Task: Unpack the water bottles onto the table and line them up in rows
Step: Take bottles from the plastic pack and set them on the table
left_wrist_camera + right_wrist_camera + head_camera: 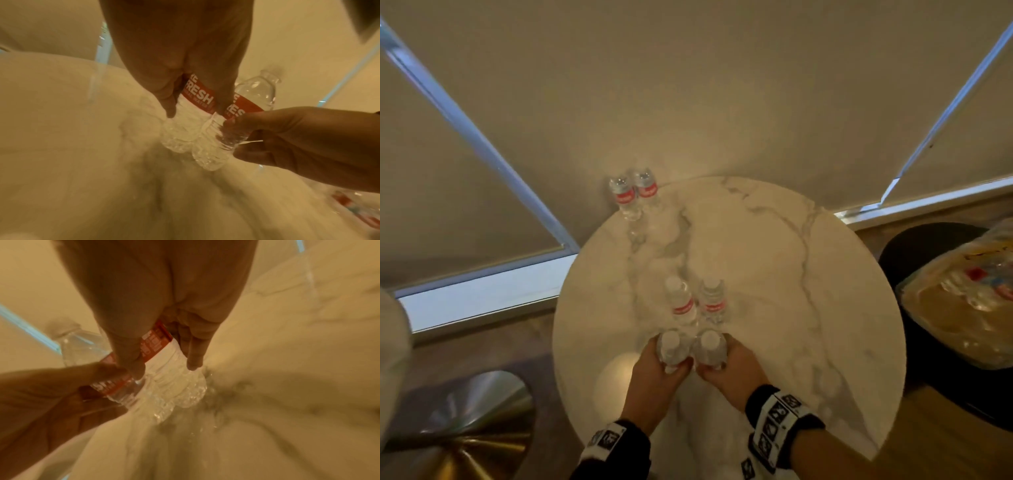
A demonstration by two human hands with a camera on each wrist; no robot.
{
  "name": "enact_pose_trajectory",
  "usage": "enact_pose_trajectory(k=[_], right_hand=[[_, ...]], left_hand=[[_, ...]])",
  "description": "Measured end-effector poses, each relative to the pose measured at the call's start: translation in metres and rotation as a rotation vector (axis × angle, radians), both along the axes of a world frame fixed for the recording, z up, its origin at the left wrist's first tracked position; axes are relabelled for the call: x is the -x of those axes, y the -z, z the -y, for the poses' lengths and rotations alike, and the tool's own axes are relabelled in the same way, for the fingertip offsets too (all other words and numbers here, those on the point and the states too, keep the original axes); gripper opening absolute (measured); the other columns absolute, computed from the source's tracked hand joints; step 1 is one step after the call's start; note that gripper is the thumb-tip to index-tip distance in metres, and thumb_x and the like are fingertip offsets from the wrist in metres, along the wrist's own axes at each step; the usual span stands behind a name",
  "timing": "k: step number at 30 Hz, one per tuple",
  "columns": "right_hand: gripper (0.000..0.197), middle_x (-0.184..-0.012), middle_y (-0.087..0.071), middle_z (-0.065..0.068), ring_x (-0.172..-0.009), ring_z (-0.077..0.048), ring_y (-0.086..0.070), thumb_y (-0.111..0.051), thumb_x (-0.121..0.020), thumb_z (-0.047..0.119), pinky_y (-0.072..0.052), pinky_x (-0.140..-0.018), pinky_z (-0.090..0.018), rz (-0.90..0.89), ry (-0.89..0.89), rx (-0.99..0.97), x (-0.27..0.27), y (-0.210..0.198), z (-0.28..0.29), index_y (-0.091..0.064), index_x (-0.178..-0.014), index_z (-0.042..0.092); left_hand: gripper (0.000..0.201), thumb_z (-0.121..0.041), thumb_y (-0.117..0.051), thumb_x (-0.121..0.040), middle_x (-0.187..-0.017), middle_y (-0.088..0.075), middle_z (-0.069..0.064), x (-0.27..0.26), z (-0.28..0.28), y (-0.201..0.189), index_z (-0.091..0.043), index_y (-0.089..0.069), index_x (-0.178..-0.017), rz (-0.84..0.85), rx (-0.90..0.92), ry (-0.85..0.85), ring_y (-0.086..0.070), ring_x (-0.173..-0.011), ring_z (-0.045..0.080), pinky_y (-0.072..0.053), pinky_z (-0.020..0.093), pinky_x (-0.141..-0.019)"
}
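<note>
Two clear water bottles with red labels are in my hands at the near middle of the round marble table (808,308). My left hand (659,368) grips the left bottle (671,347) around its label (198,96). The right bottle (709,347) sits beside it, almost touching, gripped by my right hand (731,368); its clear body (179,382) shows between thumb and fingers. Both stand upright with their bases down at the tabletop. Just beyond stand a pair of bottles (683,303) (713,301). Another pair (622,195) (646,186) stands at the far left rim.
An opened plastic-wrapped pack of bottles (962,301) lies on a black chair (914,253) to the right of the table. A brass-coloured stool base (465,421) sits on the floor at lower left. Windows with drawn blinds lie behind the table.
</note>
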State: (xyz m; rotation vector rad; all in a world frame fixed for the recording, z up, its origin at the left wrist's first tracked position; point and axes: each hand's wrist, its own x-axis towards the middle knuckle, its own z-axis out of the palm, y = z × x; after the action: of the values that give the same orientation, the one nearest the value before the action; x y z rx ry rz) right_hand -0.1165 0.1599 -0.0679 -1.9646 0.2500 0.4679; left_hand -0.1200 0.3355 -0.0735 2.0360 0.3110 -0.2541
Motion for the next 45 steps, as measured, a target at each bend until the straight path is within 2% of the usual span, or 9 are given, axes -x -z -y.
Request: enact_pose_trajectory(k=[10, 15, 18, 21, 23, 27, 33, 40, 45], right_hand=[[0.075, -0.135, -0.060, -0.003, -0.123, -0.023, -0.058, -0.084, -0.075, 0.032, -0.047, -0.103, -0.033, -0.068, -0.090, 0.105, -0.019, -0.002, -0.013, -0.047, -0.139, 0.022], [0.049, -0.115, -0.064, 0.002, -0.100, -0.017, -0.064, -0.077, -0.083, 0.037, -0.055, -0.092, -0.030, -0.160, -0.047, 0.127, 0.014, -0.002, 0.053, -0.058, -0.125, 0.021], [0.029, -0.106, -0.069, 0.001, -0.094, -0.015, -0.067, -0.072, -0.088, 0.038, -0.057, -0.084, -0.025, -0.148, 0.107, 0.116, 0.036, -0.006, 0.117, -0.065, -0.112, 0.022], [0.022, -0.101, -0.070, 0.004, -0.089, -0.009, -0.067, -0.069, -0.091, 0.037, -0.054, -0.078, -0.022, -0.130, 0.285, 0.143, 0.048, -0.010, 0.199, -0.067, -0.107, 0.021], [0.022, -0.099, -0.071, 0.003, -0.088, -0.010, -0.067, -0.069, -0.091, 0.036, -0.054, -0.079, -0.025, -0.131, 0.409, 0.172, 0.049, -0.008, 0.259, -0.068, -0.106, 0.020], [0.022, -0.092, -0.074, -0.002, -0.088, -0.021, -0.070, -0.066, -0.093, 0.036, -0.059, -0.087, -0.044, -0.134, 0.672, 0.195, 0.034, 0.011, 0.382, -0.069, -0.105, 0.017], [0.033, -0.103, -0.068, -0.005, -0.101, -0.031, -0.065, -0.068, -0.090, 0.040, -0.053, -0.095, -0.045, -0.238, 0.941, 0.130, -0.016, 0.043, 0.519, -0.061, -0.115, 0.020], [0.042, -0.108, -0.061, 0.007, -0.105, -0.023, -0.061, -0.074, -0.085, 0.041, -0.048, -0.096, -0.043, -0.144, 0.905, 0.126, -0.055, 0.077, 0.578, -0.057, -0.121, 0.029], [0.040, -0.113, -0.054, 0.007, -0.104, -0.012, -0.051, -0.069, -0.092, 0.030, -0.038, -0.091, -0.033, -0.037, 0.893, 0.087, -0.068, 0.082, 0.586, -0.053, -0.129, 0.026]], left_hand=[[0.052, -0.033, -0.082, -0.079, -0.116, -0.067, -0.016, -0.014, -0.022, 0.005, -0.027, -0.059, -0.125, 0.015, 0.054, -0.031, -0.064, -0.103, -0.010, -0.051, 0.016, -0.086], [0.064, -0.049, -0.071, -0.082, -0.124, -0.064, 0.008, 0.019, -0.014, 0.020, -0.014, -0.055, -0.134, -0.230, -0.233, 0.011, -0.062, -0.113, 0.027, -0.050, 0.040, -0.096], [0.042, -0.055, -0.070, -0.079, -0.102, -0.076, 0.003, 0.038, 0.012, 0.019, -0.024, -0.069, -0.107, -0.294, -0.248, 0.032, -0.071, -0.096, 0.022, -0.053, 0.038, -0.095], [0.015, -0.038, -0.079, -0.080, -0.065, -0.073, -0.017, 0.040, 0.067, 0.007, -0.035, -0.065, -0.075, -0.261, -0.150, 0.044, -0.069, -0.065, -0.006, -0.053, 0.004, -0.070], [0.021, -0.020, -0.079, -0.081, -0.068, -0.069, -0.031, 0.032, 0.116, 0.000, -0.036, -0.067, -0.075, -0.234, -0.106, 0.146, -0.064, -0.066, -0.019, -0.045, -0.006, -0.060], [0.021, -0.017, -0.076, -0.086, -0.080, -0.073, -0.026, -0.005, 0.242, -0.013, -0.038, -0.071, -0.086, -0.117, -0.056, 0.376, -0.070, -0.075, -0.009, -0.052, 0.002, -0.063], [0.017, -0.036, -0.060, -0.096, -0.096, -0.074, -0.010, -0.077, 0.453, 0.000, -0.029, -0.068, -0.109, 0.025, 0.032, 0.686, -0.068, -0.089, -0.001, -0.057, 0.017, -0.079], [0.037, -0.042, -0.060, -0.091, -0.119, -0.069, 0.000, -0.144, 0.618, 0.078, -0.023, -0.061, -0.122, -0.148, -0.129, 0.876, -0.064, -0.110, 0.019, -0.050, 0.041, -0.102], [0.046, -0.036, -0.064, -0.090, -0.142, -0.057, -0.006, -0.165, 0.664, 0.095, -0.033, -0.056, -0.135, -0.113, -0.068, 0.877, -0.051, -0.131, 0.019, -0.038, 0.039, -0.115]])
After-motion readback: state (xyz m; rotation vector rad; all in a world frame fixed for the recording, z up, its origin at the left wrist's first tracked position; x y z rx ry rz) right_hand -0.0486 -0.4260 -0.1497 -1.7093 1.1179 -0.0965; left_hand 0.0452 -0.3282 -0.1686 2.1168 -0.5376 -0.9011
